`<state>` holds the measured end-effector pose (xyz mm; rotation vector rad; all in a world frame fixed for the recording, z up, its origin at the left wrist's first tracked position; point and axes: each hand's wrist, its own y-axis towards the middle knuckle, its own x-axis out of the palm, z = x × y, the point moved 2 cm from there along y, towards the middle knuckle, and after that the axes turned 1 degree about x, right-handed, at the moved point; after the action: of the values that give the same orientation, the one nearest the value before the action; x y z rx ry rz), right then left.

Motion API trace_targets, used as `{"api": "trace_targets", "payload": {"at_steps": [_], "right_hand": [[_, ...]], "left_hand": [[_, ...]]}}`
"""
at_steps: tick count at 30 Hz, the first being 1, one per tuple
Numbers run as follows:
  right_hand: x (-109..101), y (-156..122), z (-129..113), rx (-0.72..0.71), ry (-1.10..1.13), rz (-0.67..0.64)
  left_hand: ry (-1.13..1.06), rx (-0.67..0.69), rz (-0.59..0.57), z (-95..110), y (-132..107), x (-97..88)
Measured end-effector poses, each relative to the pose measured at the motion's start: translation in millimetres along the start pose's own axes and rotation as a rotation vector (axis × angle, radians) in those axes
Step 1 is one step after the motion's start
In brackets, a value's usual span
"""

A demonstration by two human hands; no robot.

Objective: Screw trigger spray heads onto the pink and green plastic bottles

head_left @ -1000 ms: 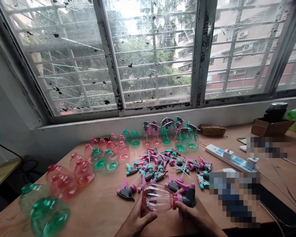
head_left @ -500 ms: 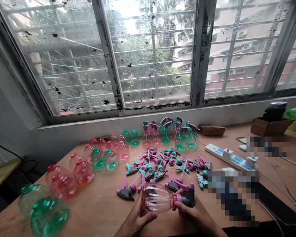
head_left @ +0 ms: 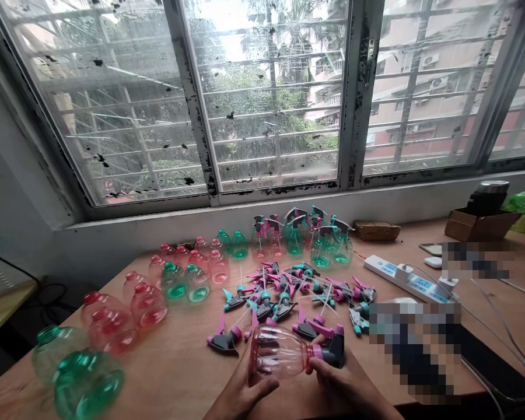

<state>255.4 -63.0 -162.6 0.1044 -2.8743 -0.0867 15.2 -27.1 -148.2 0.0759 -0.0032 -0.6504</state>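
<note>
A clear pink spray bottle (head_left: 280, 352) lies sideways between my hands above the table's near edge. My left hand (head_left: 249, 382) is wrapped round its base end, thumb along the underside. At the neck, my right hand (head_left: 332, 373) grips the pink collar of the black and pink trigger sprayer (head_left: 332, 347), which sits on the bottle's mouth; how tightly it is screwed on I cannot tell. Just beyond lies a heap of loose trigger sprayers (head_left: 284, 286) in black, pink and teal, some with white dip tubes showing.
Open pink bottles (head_left: 149, 306) and green bottles (head_left: 90, 385) stand along the left. Bottles fitted with sprayers (head_left: 321, 248) stand by the window wall. To the right are a white power strip (head_left: 409, 279), cables, and a cardboard box (head_left: 479, 224) holding a dark object.
</note>
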Motion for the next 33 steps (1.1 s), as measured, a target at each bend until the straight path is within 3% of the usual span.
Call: {"api": "trace_targets", "payload": {"at_steps": [7,13,16,21,27,33], "right_hand": [[-0.7,2.7,3.8,-0.023,0.028,-0.012],[-1.1,0.7,-0.6,-0.008,-0.007,-0.016],[-0.6,0.7,-2.5,-0.006,-0.005,-0.021],[-0.3,1.1,-3.5,-0.011,0.003,-0.028],[-0.6,1.7,0.6,0.001,-0.010,-0.014],[1.0,3.6,3.3,-0.002,0.019,-0.005]], "left_hand": [[0.064,0.052,0.029,-8.5,1.8,-2.4],[0.024,-0.042,0.020,-14.8,0.2,-6.8],[0.057,0.010,0.036,-17.9,0.8,-7.5],[0.129,0.061,0.055,-12.2,1.7,-3.7],[-0.030,0.007,0.041,-2.0,0.3,-0.4],[0.011,0.095,0.064,-20.0,4.6,-6.9]]}}
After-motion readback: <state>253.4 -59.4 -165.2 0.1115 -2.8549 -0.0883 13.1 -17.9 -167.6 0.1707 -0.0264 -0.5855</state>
